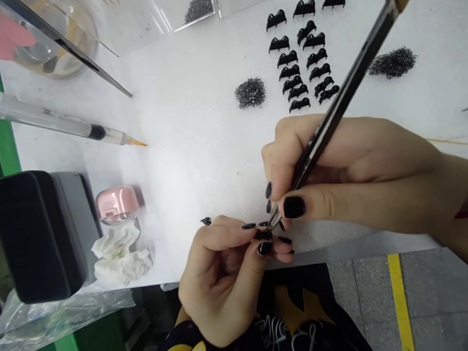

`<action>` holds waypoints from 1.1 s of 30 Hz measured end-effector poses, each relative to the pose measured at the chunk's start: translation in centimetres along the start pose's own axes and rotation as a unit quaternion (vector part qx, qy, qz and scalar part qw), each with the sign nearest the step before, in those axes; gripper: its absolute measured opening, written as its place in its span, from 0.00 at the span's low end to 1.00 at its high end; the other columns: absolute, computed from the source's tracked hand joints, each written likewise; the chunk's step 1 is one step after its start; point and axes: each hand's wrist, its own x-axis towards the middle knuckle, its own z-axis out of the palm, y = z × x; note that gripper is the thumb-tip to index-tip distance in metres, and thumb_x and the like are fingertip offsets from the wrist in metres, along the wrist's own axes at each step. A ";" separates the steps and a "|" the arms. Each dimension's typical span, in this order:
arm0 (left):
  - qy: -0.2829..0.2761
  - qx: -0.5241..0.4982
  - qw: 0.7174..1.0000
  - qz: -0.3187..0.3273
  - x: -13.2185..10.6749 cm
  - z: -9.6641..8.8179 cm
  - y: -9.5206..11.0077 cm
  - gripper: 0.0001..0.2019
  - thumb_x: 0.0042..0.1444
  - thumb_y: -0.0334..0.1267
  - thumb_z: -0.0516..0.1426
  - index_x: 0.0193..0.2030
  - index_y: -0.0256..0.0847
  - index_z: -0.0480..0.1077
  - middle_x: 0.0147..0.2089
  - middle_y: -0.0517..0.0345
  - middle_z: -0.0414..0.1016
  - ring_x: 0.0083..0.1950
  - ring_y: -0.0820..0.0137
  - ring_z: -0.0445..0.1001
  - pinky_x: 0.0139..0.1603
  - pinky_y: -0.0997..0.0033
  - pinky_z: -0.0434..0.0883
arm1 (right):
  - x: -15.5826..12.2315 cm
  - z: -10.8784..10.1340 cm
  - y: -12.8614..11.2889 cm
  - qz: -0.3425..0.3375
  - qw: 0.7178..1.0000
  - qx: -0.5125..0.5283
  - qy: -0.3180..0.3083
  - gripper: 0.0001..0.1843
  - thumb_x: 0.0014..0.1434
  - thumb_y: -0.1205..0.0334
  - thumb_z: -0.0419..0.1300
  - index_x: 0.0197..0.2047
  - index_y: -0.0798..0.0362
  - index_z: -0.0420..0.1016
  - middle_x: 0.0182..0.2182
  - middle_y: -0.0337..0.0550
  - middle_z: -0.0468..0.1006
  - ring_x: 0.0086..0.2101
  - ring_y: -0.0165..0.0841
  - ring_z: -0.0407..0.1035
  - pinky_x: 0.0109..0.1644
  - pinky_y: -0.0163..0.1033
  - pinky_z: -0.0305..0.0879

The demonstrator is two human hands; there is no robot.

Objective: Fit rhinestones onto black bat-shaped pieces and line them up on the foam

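My left hand (225,275) is at the table's near edge, fingers pinched on a small black plastic piece (263,234). My right hand (345,171) grips long black tweezers (333,113) like a pen, their tip touching the small piece between my left fingers. One loose black piece (206,221) lies on the white table just left of my left fingers. Further back, several similar black pieces (304,60) lie in rows. Two heaps of tiny grey parts, the middle heap (250,92) and the right heap (393,62), flank the rows.
A syringe with an orange tip (63,127) lies at left. A second pair of tweezers (76,50) rests across a glass dish (55,41). A black box (36,233), a pink case (116,202) and crumpled tissue (119,253) sit at near left.
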 end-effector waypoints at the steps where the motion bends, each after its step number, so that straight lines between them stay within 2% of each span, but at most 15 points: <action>1: -0.005 -0.001 1.000 0.003 0.0 0.0 0.0 0.16 0.65 0.15 0.59 0.51 0.38 0.77 0.42 0.59 0.81 0.35 0.70 0.87 0.37 0.74 0.88 | 0.0 0.0 0.0 0.001 1.000 0.000 -0.001 0.11 0.68 0.72 0.55 0.35 0.47 0.62 0.27 0.30 0.73 0.30 0.31 0.81 0.32 0.38 0.82; 8: -0.018 -0.003 1.000 0.016 0.1 -0.1 -0.1 0.18 0.64 0.12 0.57 0.52 0.36 0.77 0.44 0.57 0.81 0.37 0.71 0.87 0.40 0.75 0.88 | 0.0 -0.3 0.0 -0.008 1.000 -0.010 -0.008 0.12 0.66 0.74 0.53 0.35 0.48 0.63 0.30 0.32 0.74 0.31 0.33 0.82 0.32 0.41 0.83; 13: -0.027 0.009 0.999 0.019 0.1 -0.3 0.0 0.19 0.64 0.12 0.57 0.52 0.36 0.76 0.45 0.57 0.82 0.37 0.70 0.87 0.38 0.73 0.89 | 0.1 -0.4 0.2 -0.015 1.000 -0.017 -0.003 0.12 0.67 0.74 0.55 0.35 0.48 0.63 0.31 0.32 0.73 0.30 0.30 0.81 0.32 0.38 0.83; 19: -0.030 0.019 0.999 0.019 0.1 -0.3 0.2 0.19 0.64 0.12 0.56 0.53 0.36 0.76 0.45 0.56 0.81 0.38 0.68 0.88 0.38 0.71 0.89 | -0.1 -0.4 0.3 -0.035 0.999 -0.041 -0.005 0.11 0.66 0.76 0.54 0.38 0.49 0.64 0.30 0.29 0.72 0.30 0.29 0.81 0.37 0.38 0.85; 24: -0.028 0.010 0.999 0.025 0.0 -0.4 -0.1 0.19 0.63 0.12 0.57 0.52 0.35 0.77 0.45 0.57 0.82 0.37 0.69 0.88 0.38 0.73 0.89 | 0.0 -0.3 0.2 -0.025 1.000 -0.010 -0.003 0.12 0.65 0.75 0.55 0.35 0.48 0.62 0.28 0.30 0.72 0.29 0.30 0.80 0.32 0.38 0.84; 30: -0.017 0.000 1.000 0.021 0.0 -0.2 -0.2 0.16 0.65 0.15 0.59 0.52 0.37 0.77 0.44 0.57 0.82 0.36 0.69 0.88 0.38 0.73 0.89 | 0.1 -0.4 0.0 -0.020 0.997 -0.045 0.061 0.07 0.66 0.71 0.62 0.37 0.49 0.71 0.31 0.32 0.77 0.29 0.28 0.81 0.32 0.33 0.84; 33: -0.018 0.009 1.000 0.000 -0.2 -0.2 -0.1 0.17 0.68 0.18 0.59 0.57 0.40 0.76 0.43 0.57 0.83 0.37 0.70 0.87 0.39 0.75 0.89 | 0.6 -0.4 -0.1 -0.048 0.994 -0.058 0.074 0.06 0.63 0.73 0.63 0.37 0.52 0.74 0.31 0.32 0.79 0.30 0.26 0.80 0.32 0.29 0.83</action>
